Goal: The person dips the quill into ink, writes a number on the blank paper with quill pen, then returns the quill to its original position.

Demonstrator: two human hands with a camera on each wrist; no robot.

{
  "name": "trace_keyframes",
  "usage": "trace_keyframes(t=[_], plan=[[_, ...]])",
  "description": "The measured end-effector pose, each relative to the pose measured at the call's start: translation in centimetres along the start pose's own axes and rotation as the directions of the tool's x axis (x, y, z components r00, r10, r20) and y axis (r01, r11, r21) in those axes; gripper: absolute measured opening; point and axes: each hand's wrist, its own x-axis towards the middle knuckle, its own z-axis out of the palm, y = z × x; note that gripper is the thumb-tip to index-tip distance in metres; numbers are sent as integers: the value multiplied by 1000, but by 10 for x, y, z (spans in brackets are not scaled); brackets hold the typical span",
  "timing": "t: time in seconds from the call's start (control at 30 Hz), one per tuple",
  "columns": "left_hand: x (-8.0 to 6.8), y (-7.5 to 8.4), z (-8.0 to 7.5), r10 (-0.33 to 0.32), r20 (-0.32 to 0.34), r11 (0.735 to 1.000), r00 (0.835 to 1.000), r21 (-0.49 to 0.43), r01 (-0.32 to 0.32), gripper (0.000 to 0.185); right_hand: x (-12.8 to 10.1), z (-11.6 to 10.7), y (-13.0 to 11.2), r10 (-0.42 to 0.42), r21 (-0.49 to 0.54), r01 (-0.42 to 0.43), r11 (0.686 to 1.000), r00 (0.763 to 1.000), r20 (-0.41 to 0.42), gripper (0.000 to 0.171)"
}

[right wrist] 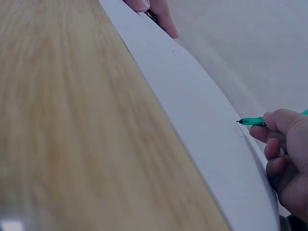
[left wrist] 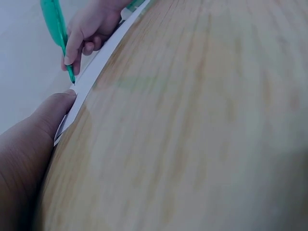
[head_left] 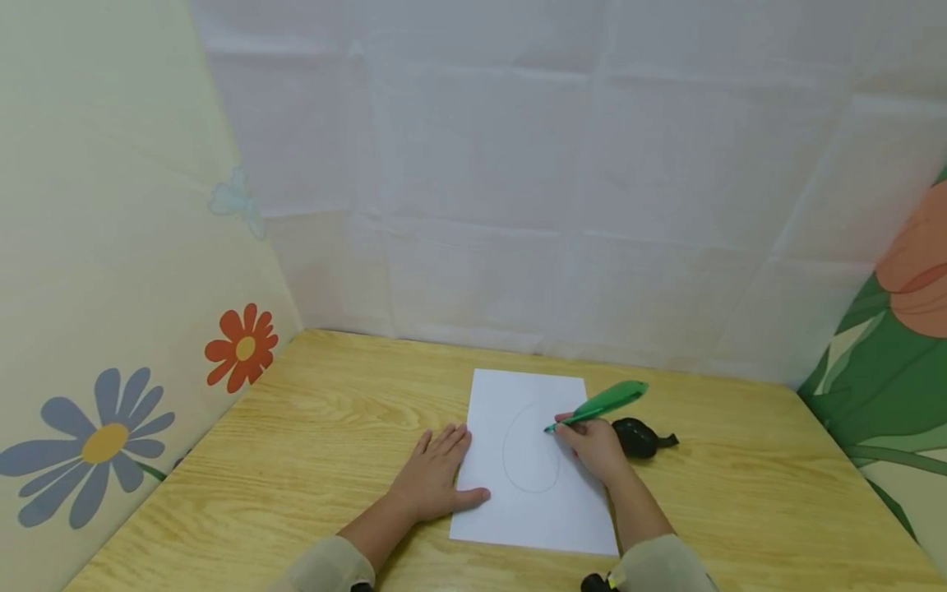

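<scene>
A white sheet of paper (head_left: 484,460) lies on the wooden table, bearing a thin oval line with a gap at its upper right. My right hand (head_left: 596,448) pinches a green pen (head_left: 602,401) with a wide leaf-shaped upper end. In the head view the pen's tip is at the right side of that gap; the right wrist view shows the pen tip (right wrist: 239,121) at the paper's surface. My left hand (head_left: 436,477) rests flat at the paper's left edge, fingers straight and the thumb on the sheet.
A dark, glossy, eggplant-like object (head_left: 635,438) with a short stem lies just right of my right hand. The wooden table (head_left: 311,444) meets a white cloth backdrop (head_left: 473,181) behind. Flower-printed panels (head_left: 103,444) stand at both sides.
</scene>
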Motion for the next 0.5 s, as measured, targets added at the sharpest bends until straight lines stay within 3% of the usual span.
trace_keyframes(t=[0.5], plan=[[1, -1, 2, -1, -3, 1000, 1000, 10, 1, 100, 3, 6, 0, -5, 10, 5, 1000, 1000, 8, 25]])
